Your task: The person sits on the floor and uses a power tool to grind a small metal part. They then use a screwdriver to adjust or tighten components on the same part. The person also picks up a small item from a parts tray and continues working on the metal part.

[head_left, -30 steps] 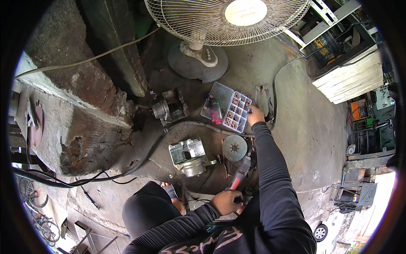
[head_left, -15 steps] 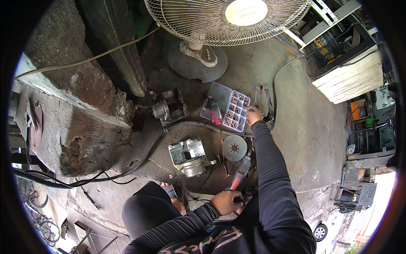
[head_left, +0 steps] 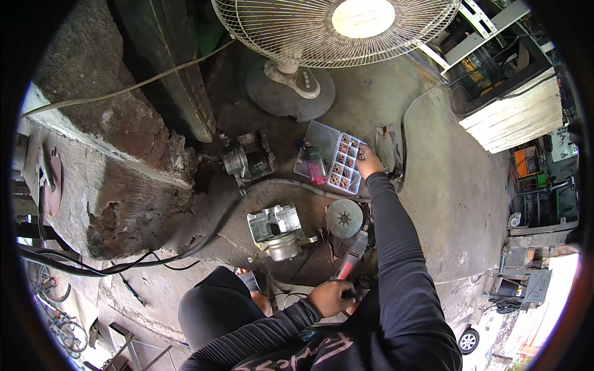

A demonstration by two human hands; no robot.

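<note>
My left hand (head_left: 329, 298) is closed around the lower end of a grey-and-red power tool (head_left: 348, 260) in front of me. A round metal disc (head_left: 344, 218) lies just beyond the tool's tip. My right hand (head_left: 369, 161) reaches to the right side of a divided plastic parts box (head_left: 346, 163), fingers pinched on what looks like a small metal piece. The box's open lid (head_left: 317, 133) bears a clear container with pink on it (head_left: 316, 167). A silvery casting (head_left: 279, 241) sits left of the disc; a darker casting (head_left: 238, 161) is farther back.
A fan (head_left: 291, 89) stands at the back. A broken concrete block (head_left: 133, 204) fills the left, with cables (head_left: 210, 229) across the floor. A metal bracket (head_left: 387, 151) lies right of the box. A white boxy object (head_left: 507, 111) is at upper right.
My right hand has risen slightly over the box's right compartments and its fingers have turned. My left hand stays on the tool.
</note>
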